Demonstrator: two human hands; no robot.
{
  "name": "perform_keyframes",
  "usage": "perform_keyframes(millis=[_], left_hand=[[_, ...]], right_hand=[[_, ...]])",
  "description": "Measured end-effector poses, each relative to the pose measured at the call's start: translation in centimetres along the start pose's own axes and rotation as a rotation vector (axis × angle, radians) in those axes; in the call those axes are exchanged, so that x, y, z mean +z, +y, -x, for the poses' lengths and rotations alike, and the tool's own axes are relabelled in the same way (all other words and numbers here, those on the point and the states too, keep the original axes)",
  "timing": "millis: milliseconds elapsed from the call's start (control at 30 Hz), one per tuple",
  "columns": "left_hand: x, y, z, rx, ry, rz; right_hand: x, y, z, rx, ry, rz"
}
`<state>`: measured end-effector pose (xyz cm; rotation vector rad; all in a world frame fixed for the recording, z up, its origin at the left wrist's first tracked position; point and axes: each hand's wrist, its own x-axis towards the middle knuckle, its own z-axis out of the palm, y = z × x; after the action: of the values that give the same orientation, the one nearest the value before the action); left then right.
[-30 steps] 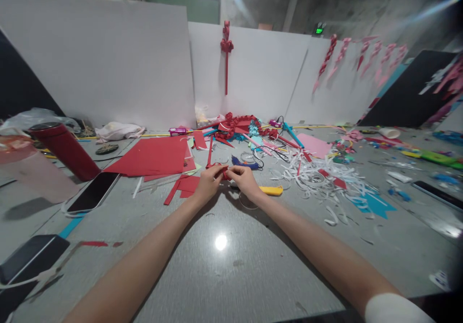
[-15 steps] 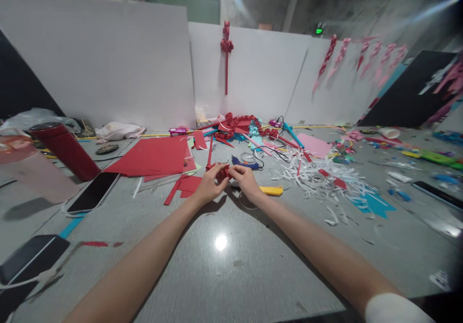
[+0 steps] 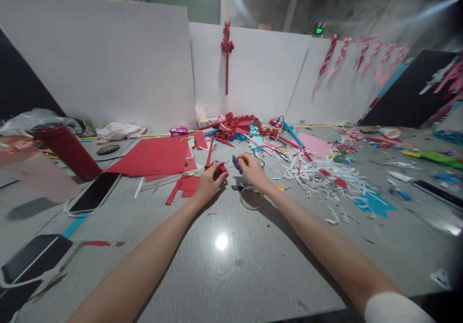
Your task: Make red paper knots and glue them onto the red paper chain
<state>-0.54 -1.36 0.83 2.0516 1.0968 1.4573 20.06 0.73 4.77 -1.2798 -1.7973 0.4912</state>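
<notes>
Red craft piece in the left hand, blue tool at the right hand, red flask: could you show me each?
Red craft piece (image 3: 221,169): head view, on its exposed part.
Blue tool (image 3: 236,162): head view, on its uncovered end.
Red flask (image 3: 69,154): head view, middle of its body.

The left hand (image 3: 209,184) and right hand (image 3: 251,169) are bare. A white sleeve (image 3: 392,308) (plain where visible) sits well behind the right hand.
</notes>
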Motion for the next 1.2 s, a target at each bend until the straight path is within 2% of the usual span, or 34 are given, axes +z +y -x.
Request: perform_keyframes(millis=[133,300,533,733,867,967,1100,1200], left_hand=[[0.1,-0.3,0.0,-0.013,0.004,0.001],[0.3,-0.7,0.0,-0.008,-0.008,-0.020],[0.6,-0.9,-0.1,-0.088,0.032,0.042],[0.4,-0.6,-0.1,-0.092,0.061,0.076],[0.3,-0.8,-0.3,-0.050,0.100,0.026],[0.3,-1.0,-0.4,-0.031,0.128,-0.026],[0.2,-1.1,-0.5,-0.021,0.121,-0.036],[0.1,-1.0,-0.5,-0.016,0.120,-0.040]], right_hand=[[-1.8,2.3,-1.5,0.039,-0.041,0.311],[-1.2,4.1,-2.1,0.084,-0.203,0.591],[-1.4,5.6,-2.1,0.099,-0.288,0.662],[-2.5,6.3,-2.0,0.082,-0.253,0.461],[-4.4,5.8,-2.9,0.031,-0.222,0.184],[-5.4,5.3,-3.3,0.046,-0.166,-0.025],[-5.5,4.8,-3.2,0.089,-0.090,-0.305],[-5.6,4.1,-3.1,0.104,-0.095,-0.467]])
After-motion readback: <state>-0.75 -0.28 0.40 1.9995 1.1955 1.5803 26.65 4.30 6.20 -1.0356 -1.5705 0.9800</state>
